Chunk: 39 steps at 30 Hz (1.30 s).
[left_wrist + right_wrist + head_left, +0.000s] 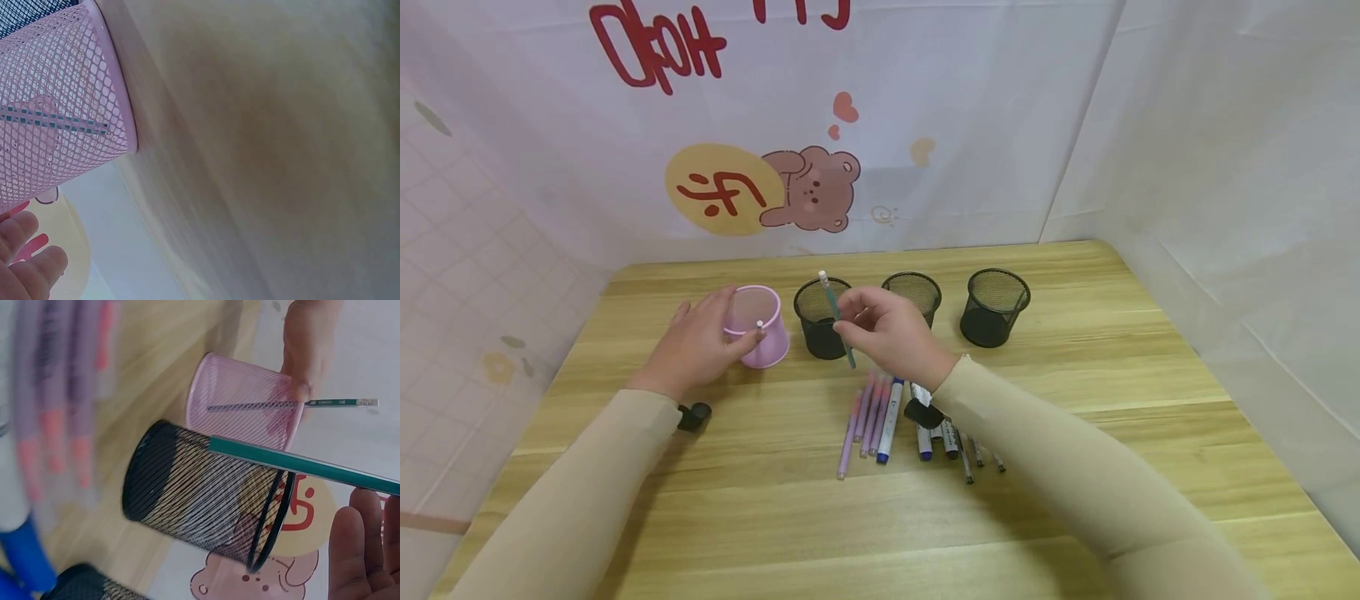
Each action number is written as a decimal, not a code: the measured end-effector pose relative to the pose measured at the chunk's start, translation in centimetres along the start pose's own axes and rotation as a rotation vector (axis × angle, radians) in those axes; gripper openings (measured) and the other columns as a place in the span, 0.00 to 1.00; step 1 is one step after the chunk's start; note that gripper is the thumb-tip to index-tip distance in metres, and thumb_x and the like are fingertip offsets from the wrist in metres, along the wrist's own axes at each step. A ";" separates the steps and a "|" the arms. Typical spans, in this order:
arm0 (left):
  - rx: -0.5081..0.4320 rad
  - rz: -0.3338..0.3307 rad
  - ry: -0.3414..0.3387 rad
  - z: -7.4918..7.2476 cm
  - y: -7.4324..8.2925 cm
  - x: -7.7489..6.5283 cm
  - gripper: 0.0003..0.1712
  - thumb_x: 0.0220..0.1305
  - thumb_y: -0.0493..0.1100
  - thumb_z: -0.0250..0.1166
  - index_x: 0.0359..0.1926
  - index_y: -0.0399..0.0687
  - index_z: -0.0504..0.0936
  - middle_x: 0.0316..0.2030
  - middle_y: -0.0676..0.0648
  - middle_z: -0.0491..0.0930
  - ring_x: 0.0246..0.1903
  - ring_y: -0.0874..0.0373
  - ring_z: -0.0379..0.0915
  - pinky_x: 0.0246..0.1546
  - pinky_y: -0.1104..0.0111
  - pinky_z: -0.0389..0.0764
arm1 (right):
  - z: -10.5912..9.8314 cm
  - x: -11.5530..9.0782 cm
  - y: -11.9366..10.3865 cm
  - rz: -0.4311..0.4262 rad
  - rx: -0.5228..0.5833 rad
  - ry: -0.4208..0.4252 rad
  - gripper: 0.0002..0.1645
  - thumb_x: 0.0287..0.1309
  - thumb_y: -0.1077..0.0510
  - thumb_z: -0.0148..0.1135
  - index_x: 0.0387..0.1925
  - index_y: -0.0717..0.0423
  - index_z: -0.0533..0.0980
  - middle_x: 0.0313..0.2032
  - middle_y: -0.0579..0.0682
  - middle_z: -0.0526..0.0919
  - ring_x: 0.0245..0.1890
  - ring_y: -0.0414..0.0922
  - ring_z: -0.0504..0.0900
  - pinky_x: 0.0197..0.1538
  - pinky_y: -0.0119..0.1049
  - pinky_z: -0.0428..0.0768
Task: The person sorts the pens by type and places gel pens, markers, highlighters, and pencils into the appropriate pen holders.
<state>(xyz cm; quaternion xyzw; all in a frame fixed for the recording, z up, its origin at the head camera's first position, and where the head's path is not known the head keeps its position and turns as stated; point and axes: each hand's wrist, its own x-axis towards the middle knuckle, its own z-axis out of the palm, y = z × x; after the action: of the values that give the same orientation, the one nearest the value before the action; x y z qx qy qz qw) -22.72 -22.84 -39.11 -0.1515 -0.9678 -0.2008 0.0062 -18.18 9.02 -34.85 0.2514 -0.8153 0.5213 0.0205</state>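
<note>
My left hand grips the rim of a pink mesh pen holder at the left, thumb on the near side. A green pencil leans inside that holder, its eraser end sticking out over the rim. Between thumb and fingers my right hand pinches another green pencil, eraser end up. This pencil is tilted and overlaps the nearest black mesh pen holder in the head view. In the right wrist view its lower end crosses in front of that black holder.
Two more black mesh pen holders stand to the right in the same row. In front of them lie several purple pens, blue-capped markers and thin black-tipped pens, partly under my right forearm. A printed cloth hangs behind the table.
</note>
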 end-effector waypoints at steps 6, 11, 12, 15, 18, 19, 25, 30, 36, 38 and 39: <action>-0.010 -0.006 0.003 0.1 0.0 0.2 0.56 0.70 0.73 0.59 0.81 0.38 0.56 0.77 0.33 0.64 0.77 0.36 0.58 0.78 0.30 0.42 | 1.0 1.4 -0.8 -0.057 -0.016 0.051 0.10 0.68 0.63 0.68 0.49 0.58 0.80 0.43 0.52 0.87 0.40 0.44 0.88 0.44 0.33 0.85; -0.019 -0.009 0.001 -0.1 -0.1 0.2 0.57 0.69 0.74 0.58 0.81 0.38 0.55 0.77 0.33 0.63 0.78 0.37 0.58 0.79 0.31 0.41 | 1.9 2.7 -1.5 -0.101 0.050 0.073 0.09 0.68 0.63 0.68 0.48 0.59 0.80 0.42 0.53 0.87 0.40 0.45 0.87 0.44 0.31 0.85; -0.021 -0.009 -0.001 -0.1 -0.1 0.2 0.57 0.69 0.74 0.58 0.81 0.38 0.55 0.77 0.33 0.63 0.78 0.36 0.58 0.79 0.31 0.41 | 2.1 3.0 -1.7 -0.108 0.069 0.072 0.09 0.68 0.64 0.67 0.48 0.59 0.81 0.41 0.53 0.87 0.40 0.44 0.87 0.44 0.31 0.85; -0.021 -0.003 -0.002 -0.2 0.0 0.1 0.57 0.70 0.73 0.59 0.81 0.37 0.55 0.77 0.32 0.63 0.78 0.36 0.57 0.78 0.30 0.41 | 2.5 3.6 -2.1 -0.135 0.118 0.070 0.10 0.68 0.65 0.67 0.49 0.61 0.81 0.41 0.54 0.87 0.40 0.44 0.86 0.43 0.30 0.84; -0.020 0.003 -0.003 -0.2 0.0 0.1 0.57 0.70 0.72 0.59 0.81 0.36 0.54 0.77 0.32 0.63 0.77 0.35 0.58 0.78 0.30 0.42 | 2.9 4.1 -2.3 -0.148 0.144 0.071 0.10 0.67 0.66 0.66 0.49 0.62 0.80 0.41 0.55 0.87 0.39 0.44 0.86 0.42 0.30 0.84; -0.019 0.004 -0.003 -0.1 0.0 0.1 0.57 0.70 0.72 0.59 0.81 0.36 0.54 0.77 0.32 0.63 0.77 0.35 0.58 0.78 0.30 0.42 | 3.0 4.2 -2.4 -0.152 0.146 0.075 0.10 0.67 0.67 0.66 0.49 0.62 0.80 0.41 0.55 0.86 0.39 0.44 0.86 0.42 0.29 0.84; -0.024 -0.001 -0.005 -0.1 0.0 0.0 0.57 0.70 0.72 0.59 0.81 0.37 0.54 0.77 0.32 0.64 0.77 0.35 0.58 0.78 0.29 0.41 | 3.6 4.8 -2.4 -0.161 0.164 0.076 0.09 0.67 0.67 0.66 0.48 0.62 0.80 0.41 0.56 0.87 0.40 0.45 0.87 0.45 0.31 0.87; -0.031 -0.004 -0.002 0.0 -0.1 0.0 0.57 0.70 0.72 0.59 0.81 0.38 0.54 0.77 0.32 0.64 0.77 0.36 0.59 0.78 0.29 0.40 | 3.8 5.0 -2.5 -0.157 0.160 0.066 0.09 0.68 0.66 0.66 0.48 0.62 0.81 0.42 0.56 0.88 0.41 0.45 0.88 0.46 0.31 0.87; -0.037 -0.010 -0.008 0.0 -0.1 0.0 0.57 0.70 0.72 0.59 0.82 0.38 0.54 0.76 0.32 0.65 0.75 0.36 0.61 0.78 0.29 0.40 | 3.8 5.3 -2.8 -0.151 0.129 0.074 0.09 0.69 0.65 0.67 0.49 0.60 0.81 0.42 0.54 0.87 0.41 0.44 0.87 0.46 0.30 0.86; -0.039 -0.012 -0.011 0.0 0.0 0.0 0.57 0.70 0.72 0.59 0.82 0.38 0.53 0.75 0.32 0.66 0.75 0.36 0.61 0.78 0.29 0.39 | 3.9 5.5 -2.9 -0.151 0.125 0.073 0.09 0.68 0.65 0.67 0.49 0.60 0.81 0.42 0.54 0.88 0.41 0.44 0.87 0.46 0.30 0.86; -0.041 -0.011 -0.010 0.0 0.0 0.0 0.57 0.70 0.72 0.60 0.82 0.37 0.53 0.75 0.32 0.67 0.75 0.36 0.62 0.78 0.29 0.39 | 3.9 5.6 -2.9 -0.151 0.125 0.071 0.09 0.68 0.65 0.67 0.49 0.60 0.81 0.42 0.54 0.87 0.41 0.44 0.88 0.46 0.30 0.86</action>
<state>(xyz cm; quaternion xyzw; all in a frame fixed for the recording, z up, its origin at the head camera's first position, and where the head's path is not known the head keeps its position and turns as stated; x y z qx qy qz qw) -22.76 -22.86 -39.13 -0.1475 -0.9643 -0.2198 -0.0029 -20.89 2.52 -32.51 0.2943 -0.7586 0.5767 0.0729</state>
